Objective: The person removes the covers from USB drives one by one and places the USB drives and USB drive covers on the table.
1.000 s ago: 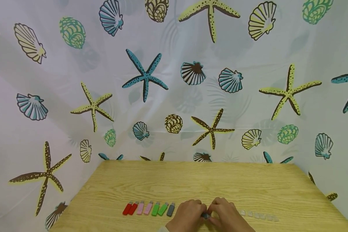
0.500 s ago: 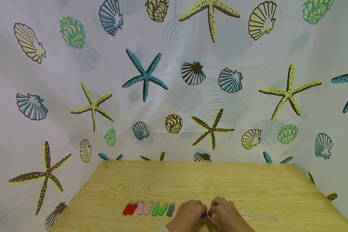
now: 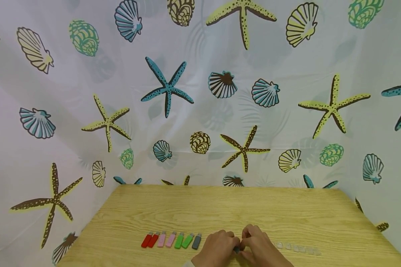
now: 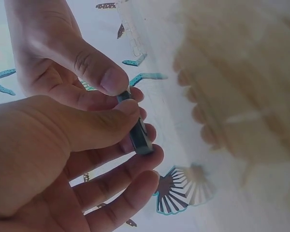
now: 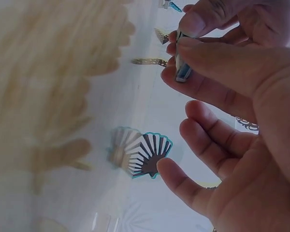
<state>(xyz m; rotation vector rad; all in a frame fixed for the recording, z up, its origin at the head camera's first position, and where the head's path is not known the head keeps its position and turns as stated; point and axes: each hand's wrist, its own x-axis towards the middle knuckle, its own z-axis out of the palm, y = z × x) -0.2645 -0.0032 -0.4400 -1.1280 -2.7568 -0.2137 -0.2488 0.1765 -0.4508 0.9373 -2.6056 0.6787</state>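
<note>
Between my two hands is a dark grey USB flash drive [image 4: 141, 137], its metal plug end hidden from the head view. My left hand [image 3: 219, 247] pinches the grey body between thumb and fingers. In the right wrist view, a clear cap [image 5: 182, 73] covers the end on my right hand's side. My right hand [image 3: 258, 246] pinches that end with thumb and index finger, its other fingers spread loosely. The two thumbs nearly meet along the drive in both wrist views.
Left of the hands lies a row of USB drives without caps: two red [image 3: 147, 240], two pink [image 3: 170, 239], two green [image 3: 188, 240] and one grey [image 3: 196, 241]. Several clear caps [image 3: 295, 248] line the wooden table [image 3: 227, 207] on the right. A shell-print curtain [image 3: 200, 111] encloses the table.
My right hand's fingers have shifted slightly up and left, closer against the left hand. Less of the grey USB drive shows between the hands. The rows on the table have not moved.
</note>
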